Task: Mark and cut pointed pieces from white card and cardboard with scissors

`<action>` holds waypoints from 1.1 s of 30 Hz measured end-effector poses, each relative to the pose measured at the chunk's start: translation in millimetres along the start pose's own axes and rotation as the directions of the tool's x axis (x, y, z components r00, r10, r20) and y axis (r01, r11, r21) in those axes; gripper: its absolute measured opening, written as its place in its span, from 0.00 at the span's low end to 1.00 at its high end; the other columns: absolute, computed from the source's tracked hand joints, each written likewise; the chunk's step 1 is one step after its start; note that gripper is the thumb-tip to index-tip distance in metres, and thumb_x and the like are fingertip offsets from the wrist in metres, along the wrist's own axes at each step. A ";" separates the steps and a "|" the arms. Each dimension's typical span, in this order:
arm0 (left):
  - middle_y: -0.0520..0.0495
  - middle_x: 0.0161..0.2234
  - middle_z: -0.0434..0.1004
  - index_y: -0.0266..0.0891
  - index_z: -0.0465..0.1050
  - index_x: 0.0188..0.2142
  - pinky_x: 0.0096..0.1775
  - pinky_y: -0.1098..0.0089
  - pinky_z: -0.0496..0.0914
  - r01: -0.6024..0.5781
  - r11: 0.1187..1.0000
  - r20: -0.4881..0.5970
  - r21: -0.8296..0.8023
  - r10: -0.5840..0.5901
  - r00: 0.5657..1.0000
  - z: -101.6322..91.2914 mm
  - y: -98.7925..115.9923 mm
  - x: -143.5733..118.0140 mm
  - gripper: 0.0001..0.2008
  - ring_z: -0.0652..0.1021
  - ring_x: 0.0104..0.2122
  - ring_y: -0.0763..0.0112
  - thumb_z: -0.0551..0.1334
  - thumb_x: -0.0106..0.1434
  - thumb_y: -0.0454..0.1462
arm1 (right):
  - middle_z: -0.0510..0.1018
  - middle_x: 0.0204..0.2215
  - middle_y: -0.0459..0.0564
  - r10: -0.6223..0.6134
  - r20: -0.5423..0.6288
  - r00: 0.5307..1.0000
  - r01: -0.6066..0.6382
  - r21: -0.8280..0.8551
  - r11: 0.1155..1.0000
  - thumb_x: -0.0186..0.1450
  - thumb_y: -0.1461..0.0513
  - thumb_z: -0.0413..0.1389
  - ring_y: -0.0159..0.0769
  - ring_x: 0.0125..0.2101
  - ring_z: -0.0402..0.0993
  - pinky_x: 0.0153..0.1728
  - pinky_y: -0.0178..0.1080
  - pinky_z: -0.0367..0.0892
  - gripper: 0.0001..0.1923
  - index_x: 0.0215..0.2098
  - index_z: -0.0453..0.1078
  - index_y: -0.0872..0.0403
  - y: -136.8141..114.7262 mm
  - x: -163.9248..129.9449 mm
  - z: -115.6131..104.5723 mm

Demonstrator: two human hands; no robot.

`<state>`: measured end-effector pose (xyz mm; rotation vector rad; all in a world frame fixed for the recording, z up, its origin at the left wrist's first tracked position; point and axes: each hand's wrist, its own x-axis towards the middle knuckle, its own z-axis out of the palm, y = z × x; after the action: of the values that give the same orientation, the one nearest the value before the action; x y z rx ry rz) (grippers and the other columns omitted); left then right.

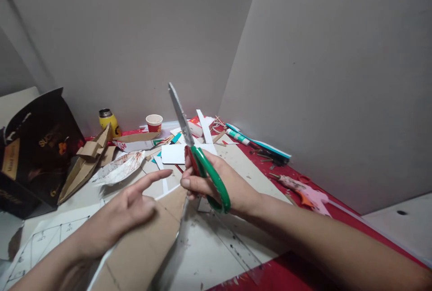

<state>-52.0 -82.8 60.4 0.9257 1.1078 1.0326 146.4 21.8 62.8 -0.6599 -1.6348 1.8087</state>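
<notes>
My right hand (216, 176) grips a pair of scissors (209, 178) with green and red handles. The blades point up and away from me. Its thumb and fingertips also pinch the narrow far tip of a brown cardboard piece (145, 241) with white edges, which widens toward me. My left hand (135, 201) is at the left edge of this cardboard, its index finger stretched toward the tip and its thumb apart over the brown face. The other left fingers are mostly hidden.
A black box (37, 156) stands at left, near a cardboard boat shape (84, 165) and a yellow bottle (110, 122). Behind my hands are a paper cup (154, 123) and paper scraps. A pink glue gun (303, 192) lies at right on red cloth. Grey walls close off the back.
</notes>
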 end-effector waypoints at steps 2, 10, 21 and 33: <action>0.42 0.37 0.83 0.45 0.72 0.58 0.32 0.63 0.74 0.025 0.979 -0.042 -0.202 -0.034 0.999 -12.5 0.7 9.4 0.36 0.81 0.34 0.54 0.64 0.54 0.59 | 0.74 0.23 0.38 -0.060 -0.131 0.990 0.064 0.029 0.997 0.51 0.62 0.69 0.27 0.20 0.73 0.22 0.31 0.69 0.21 0.34 0.61 0.52 1.3 4.7 -1.5; 0.42 0.30 0.81 0.34 0.80 0.43 0.24 0.73 0.73 -0.125 0.984 -0.206 -0.129 0.097 0.974 2.3 -20.7 18.5 0.17 0.78 0.25 0.68 0.72 0.55 0.39 | 0.74 0.22 0.38 -0.211 -0.456 0.865 0.316 0.167 0.934 0.52 0.59 0.68 0.26 0.20 0.73 0.22 0.29 0.69 0.22 0.37 0.60 0.52 4.3 25.0 6.3; 0.50 0.22 0.78 0.33 0.79 0.29 0.23 0.78 0.73 -0.408 0.885 -0.651 -0.223 0.176 0.738 10.0 -9.3 13.1 0.07 0.78 0.22 0.73 0.74 0.50 0.33 | 0.75 0.24 0.37 -0.129 -0.361 0.923 0.237 0.273 0.932 0.56 0.58 0.68 0.25 0.21 0.75 0.24 0.28 0.72 0.21 0.37 0.60 0.52 37.8 26.5 52.8; 0.54 0.15 0.69 0.35 0.74 0.20 0.21 0.78 0.65 -0.364 0.929 -0.481 -0.065 0.290 0.827 3.8 -3.8 9.7 0.13 0.68 0.18 0.77 0.72 0.55 0.39 | 0.73 0.24 0.37 -0.011 -0.221 0.975 0.082 0.317 0.945 0.54 0.56 0.70 0.28 0.23 0.74 0.25 0.31 0.73 0.25 0.38 0.58 0.51 33.6 4.7 53.6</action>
<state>-46.4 -74.8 55.2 0.7749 1.2613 1.6693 101.3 -13.6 35.8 -0.6355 -1.1662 1.8437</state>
